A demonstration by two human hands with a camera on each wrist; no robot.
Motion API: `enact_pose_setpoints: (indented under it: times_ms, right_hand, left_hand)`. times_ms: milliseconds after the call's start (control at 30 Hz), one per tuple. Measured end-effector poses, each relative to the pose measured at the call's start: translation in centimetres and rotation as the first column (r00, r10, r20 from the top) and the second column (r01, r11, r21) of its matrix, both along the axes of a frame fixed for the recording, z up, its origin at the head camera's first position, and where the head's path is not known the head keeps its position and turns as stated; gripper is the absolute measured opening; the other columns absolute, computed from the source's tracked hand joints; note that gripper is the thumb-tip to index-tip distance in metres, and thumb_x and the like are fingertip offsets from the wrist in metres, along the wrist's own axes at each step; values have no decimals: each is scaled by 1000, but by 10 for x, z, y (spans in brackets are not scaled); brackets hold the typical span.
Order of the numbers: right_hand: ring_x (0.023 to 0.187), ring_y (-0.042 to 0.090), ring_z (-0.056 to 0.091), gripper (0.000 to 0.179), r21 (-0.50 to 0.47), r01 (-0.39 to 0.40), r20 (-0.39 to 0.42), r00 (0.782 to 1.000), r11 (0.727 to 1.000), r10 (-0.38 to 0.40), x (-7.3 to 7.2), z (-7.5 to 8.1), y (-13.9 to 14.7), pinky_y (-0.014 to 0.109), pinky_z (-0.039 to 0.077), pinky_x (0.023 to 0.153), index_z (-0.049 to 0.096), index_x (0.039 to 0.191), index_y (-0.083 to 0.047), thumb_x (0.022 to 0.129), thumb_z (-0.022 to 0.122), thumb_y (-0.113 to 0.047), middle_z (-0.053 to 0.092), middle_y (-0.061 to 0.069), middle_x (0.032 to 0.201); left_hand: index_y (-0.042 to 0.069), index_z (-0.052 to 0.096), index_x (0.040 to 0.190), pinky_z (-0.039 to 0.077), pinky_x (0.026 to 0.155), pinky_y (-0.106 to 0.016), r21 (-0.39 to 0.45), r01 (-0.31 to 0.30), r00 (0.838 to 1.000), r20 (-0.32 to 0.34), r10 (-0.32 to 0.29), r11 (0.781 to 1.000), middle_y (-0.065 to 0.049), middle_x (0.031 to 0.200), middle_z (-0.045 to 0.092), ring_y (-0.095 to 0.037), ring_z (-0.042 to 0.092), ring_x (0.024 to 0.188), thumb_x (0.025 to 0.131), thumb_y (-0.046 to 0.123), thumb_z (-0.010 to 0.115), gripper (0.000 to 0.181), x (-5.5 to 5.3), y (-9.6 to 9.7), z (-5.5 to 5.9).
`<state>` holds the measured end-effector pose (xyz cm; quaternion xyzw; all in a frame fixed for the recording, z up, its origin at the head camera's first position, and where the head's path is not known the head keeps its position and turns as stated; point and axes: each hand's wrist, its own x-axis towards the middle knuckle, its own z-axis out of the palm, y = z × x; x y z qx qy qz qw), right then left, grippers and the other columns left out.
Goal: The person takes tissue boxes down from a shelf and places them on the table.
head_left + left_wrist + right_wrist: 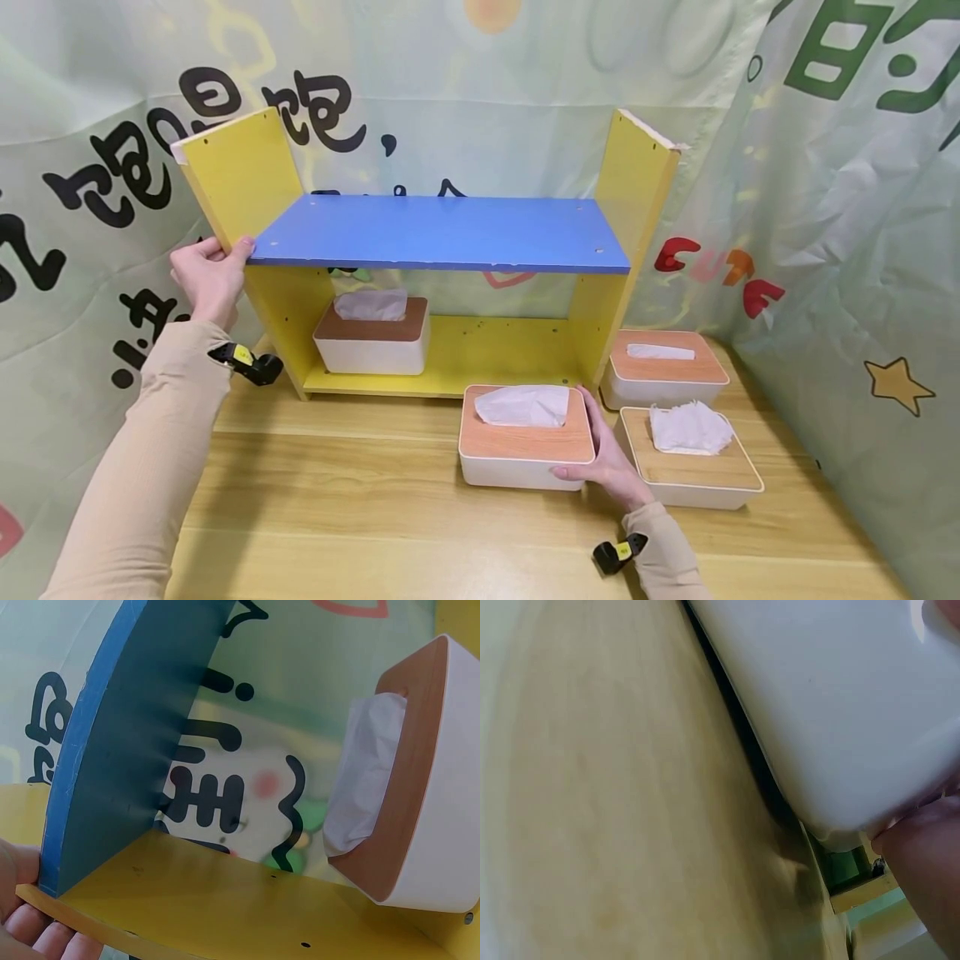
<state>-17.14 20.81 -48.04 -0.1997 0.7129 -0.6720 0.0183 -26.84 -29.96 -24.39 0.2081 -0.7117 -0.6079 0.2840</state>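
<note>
My left hand (210, 275) grips the left side panel of a yellow shelf unit (243, 179), its thumb at the front corner of the blue shelf board (442, 233). The left wrist view shows fingertips (52, 941) curled round the panel's edge. A white tissue box (517, 473) with a wood-look lid and a tissue poking out is close over the table in front of the unit. My right hand (611, 467) holds this box by its right end, thumb on the front and fingers along the side. In the right wrist view, its white wall (840, 712) shows a dark gap or shadow beneath.
Another tissue box (375, 357) stands on the unit's lower shelf at the left. Two more boxes, one at the back (667, 392) and one nearer (697, 496), sit right of the unit on the wooden table (360, 517). A printed curtain (480, 75) hangs behind.
</note>
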Motion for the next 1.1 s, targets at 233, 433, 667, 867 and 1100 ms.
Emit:
enact_pose_setpoints:
  times_ms: [233, 433, 667, 867, 1100]
  right_hand:
    - [124, -1, 50, 130, -40, -26, 28, 999, 999, 27, -1, -2, 1, 14, 43, 104, -4, 161, -6, 66, 85, 4, 21, 23, 160]
    - [125, -1, 49, 131, -76, -47, 46, 998, 996, 50, -2, -5, 2, 15, 44, 104, -6, 161, -7, 67, 85, 4, 26, 5, 157]
    - [126, -1, 48, 130, -104, -69, 48, 996, 992, 74, -3, -6, 2, 16, 44, 104, -8, 161, -6, 68, 84, 3, 22, 9, 159]
    - [126, 0, 48, 128, -138, -101, 38, 994, 985, 107, -2, -7, 2, 17, 45, 104, -9, 160, -6, 70, 82, 5, 27, -1, 155]
    - [127, -1, 47, 128, -148, -111, 25, 993, 983, 116, -2, -9, 4, 15, 44, 105, -9, 160, -6, 71, 82, 5, 29, -8, 153]
  left_hand:
    - [6, 64, 134, 50, 69, -5, -1, 2, 1000, 3, -2, 1000, 33, 52, 53, 12, 60, 65, 89, 23, 75, 50, 1, 1, 0]
    - [6, 64, 134, 49, 66, -4, -11, 3, 1000, 1, -3, 1000, 33, 52, 53, 13, 59, 64, 89, 23, 75, 49, 1, 1, 1]
    - [5, 64, 134, 50, 67, -3, 12, 4, 1000, -7, -4, 1000, 32, 52, 54, 12, 60, 66, 89, 22, 76, 50, 1, 1, 0]
    - [6, 64, 134, 50, 69, -4, 15, 5, 1000, -9, -5, 1000, 33, 53, 54, 12, 61, 67, 89, 23, 76, 50, 1, 0, 0]
    - [5, 63, 134, 50, 67, -4, 8, 6, 1000, -10, -6, 1000, 33, 52, 54, 12, 60, 65, 89, 23, 75, 50, 1, 1, 0]
